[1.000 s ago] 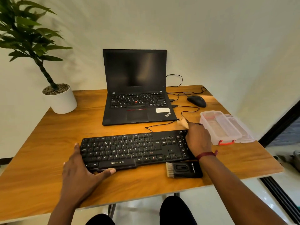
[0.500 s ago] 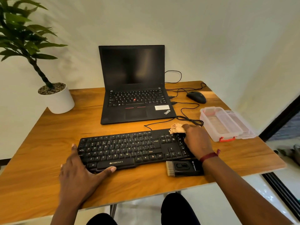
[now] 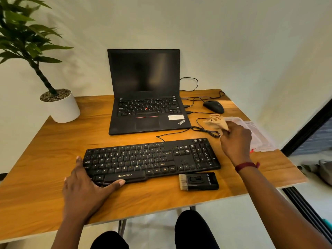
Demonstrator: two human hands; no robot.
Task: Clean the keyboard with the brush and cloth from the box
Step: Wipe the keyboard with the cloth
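One wooden counter (image 3: pixel 45 168) carries everything. At its back stands an open black laptop (image 3: pixel 143 78) with a dark screen and "ThinkPad" on its palm rest. A potted plant (image 3: pixel 59 106) in a white pot sits at the far left corner. Nearer the person lies the black keyboard (image 3: pixel 152 159). Its long axis runs left to right, with the right end angled slightly away, the space-bar edge faces the person, and "ZEBRONICS" is printed on the front lip. A clear plastic box (image 3: pixel 255 133) with a red latch sits at the right edge, blurred and partly hidden. The left grip (image 3: pixel 84 187) lies spread and flat on the keyboard's near left corner, the thumb along the front lip beside the brand name. The right grip (image 3: pixel 236 139), which has a dark red band on the wrist, is raised between the keyboard's far right corner and the box, pinching a crumpled tan cloth (image 3: pixel 216 122). The black brush (image 3: pixel 199 181) lies just in front of the keyboard's right part and parallel to it, bristles pointing left; its white lettering is too small to read. A black mouse (image 3: pixel 213 106) rests right of the laptop.
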